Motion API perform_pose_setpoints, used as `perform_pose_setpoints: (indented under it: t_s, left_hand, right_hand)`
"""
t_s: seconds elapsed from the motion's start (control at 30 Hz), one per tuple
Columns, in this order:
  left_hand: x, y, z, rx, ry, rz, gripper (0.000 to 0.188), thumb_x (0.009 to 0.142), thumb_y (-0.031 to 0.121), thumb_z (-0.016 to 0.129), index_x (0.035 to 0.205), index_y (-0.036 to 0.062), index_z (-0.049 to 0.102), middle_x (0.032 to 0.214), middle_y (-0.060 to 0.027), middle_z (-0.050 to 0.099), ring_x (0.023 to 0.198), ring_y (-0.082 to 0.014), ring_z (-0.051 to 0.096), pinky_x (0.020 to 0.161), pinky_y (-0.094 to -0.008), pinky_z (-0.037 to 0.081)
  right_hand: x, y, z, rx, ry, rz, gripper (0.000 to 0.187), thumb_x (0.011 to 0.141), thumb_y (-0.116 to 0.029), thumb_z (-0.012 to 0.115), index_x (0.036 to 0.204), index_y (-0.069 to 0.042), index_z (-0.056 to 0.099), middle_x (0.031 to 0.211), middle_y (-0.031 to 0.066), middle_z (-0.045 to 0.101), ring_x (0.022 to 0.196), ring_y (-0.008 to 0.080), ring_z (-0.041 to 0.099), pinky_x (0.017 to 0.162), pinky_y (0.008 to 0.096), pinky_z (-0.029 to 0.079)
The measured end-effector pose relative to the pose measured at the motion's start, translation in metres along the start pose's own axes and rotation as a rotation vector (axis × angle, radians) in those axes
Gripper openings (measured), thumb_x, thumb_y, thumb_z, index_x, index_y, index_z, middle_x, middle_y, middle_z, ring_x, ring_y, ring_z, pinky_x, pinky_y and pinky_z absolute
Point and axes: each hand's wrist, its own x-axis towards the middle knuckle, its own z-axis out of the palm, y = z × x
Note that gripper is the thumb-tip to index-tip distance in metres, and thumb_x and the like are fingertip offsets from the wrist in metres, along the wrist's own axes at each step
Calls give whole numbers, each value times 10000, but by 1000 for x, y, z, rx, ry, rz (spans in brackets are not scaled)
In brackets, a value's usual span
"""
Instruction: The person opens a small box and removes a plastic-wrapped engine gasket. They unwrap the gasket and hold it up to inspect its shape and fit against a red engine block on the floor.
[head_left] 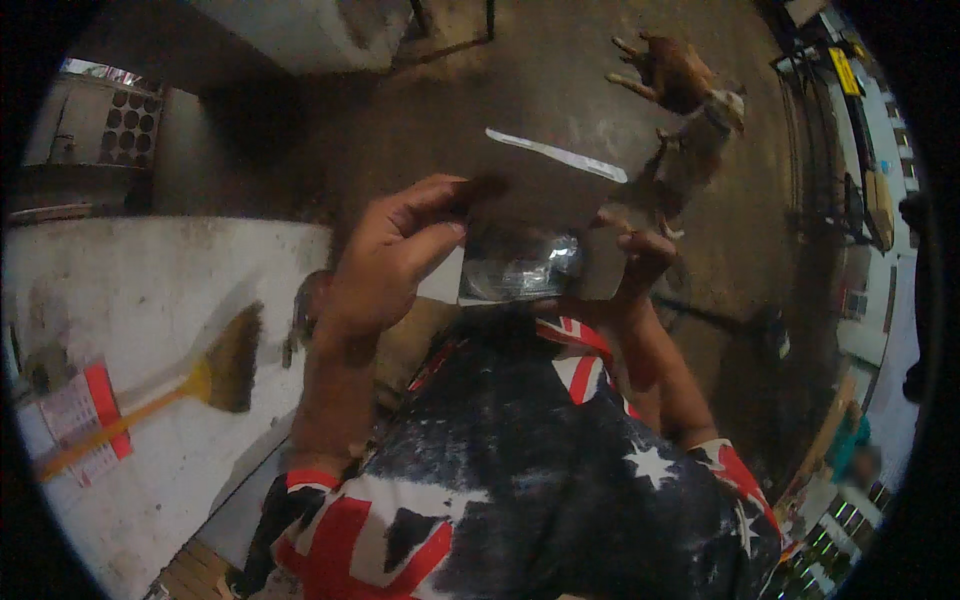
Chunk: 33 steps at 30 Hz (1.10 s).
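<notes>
The brown floor [560, 60] spreads across the far side, and a white panel [180, 270], scuffed and stained, fills much of the left. What look like two dogs, a brown one [675, 75] and a paler one [690, 160], lie on the floor beyond the right hand, close to each other. The person's shirt [500, 430], dark with red and white patches and a star, takes up the lower middle. A broom [230, 365] with a yellow handle lies across the panel, its bristles toward the person. The box [603, 268] is between the two hands, just in front of the shirt, with its dull flap [540, 195] raised and pale along the far edge. The left hand [395, 260] is nearly closed, thumb and curled fingers pinching the box's left side by the flap. The right hand [645, 265] is also bent closed around the right side, though its fingertips are partly hidden. Inside lies a shiny clear packet [525, 268]. To handle this well, I would hold the box level from the right, pinch only the flap's edge with the left, and press lightly, since thin card would likely crease and a slick packet could slide.
</notes>
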Motion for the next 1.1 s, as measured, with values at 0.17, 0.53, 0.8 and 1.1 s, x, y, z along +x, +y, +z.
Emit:
perform_pose_setpoints:
  t_s: [0.17, 0.53, 0.8, 1.1]
  left_hand:
    - [79, 37, -83, 52, 177, -68, 396, 894, 48, 588, 1269, -48, 674, 1182, -125, 726, 1080, -197, 684, 999, -316, 502]
    - [132, 74, -276, 291, 682, 327, 338, 925, 1, 595, 1234, 31, 730, 1203, -103, 692, 1121, -163, 619, 1007, -296, 437]
    - [170, 57, -435, 176, 684, 237, 344, 925, -8, 605, 1241, 45, 730, 1212, -72, 702, 1118, -147, 630, 971, -279, 477]
    - [292, 92, -572, 125, 645, 70, 342, 884, 19, 667, 1219, 34, 736, 1156, -50, 715, 1033, -117, 622, 913, -264, 487]
  right_hand:
    - [97, 54, 94, 416, -16, 7, 1186, 524, -476, 1029, 1385, -45, 336, 1260, 124, 472, 1279, 286, 490, 1068, 402, 411]
    - [324, 30, 307, 942, -326, 855, 294, 977, -34, 676, 1263, -29, 608, 1192, 98, 679, 1060, 181, 653, 913, 307, 517]
    - [370, 15, 462, 1133, -214, 1235, 221, 995, -99, 666, 1203, -25, 652, 1123, 102, 716, 990, 147, 644, 821, 299, 520]
    - [442, 97, 615, 1007, -444, 925, 244, 1006, -176, 656, 1183, -10, 687, 1147, 103, 722, 1057, 164, 634, 923, 318, 495]
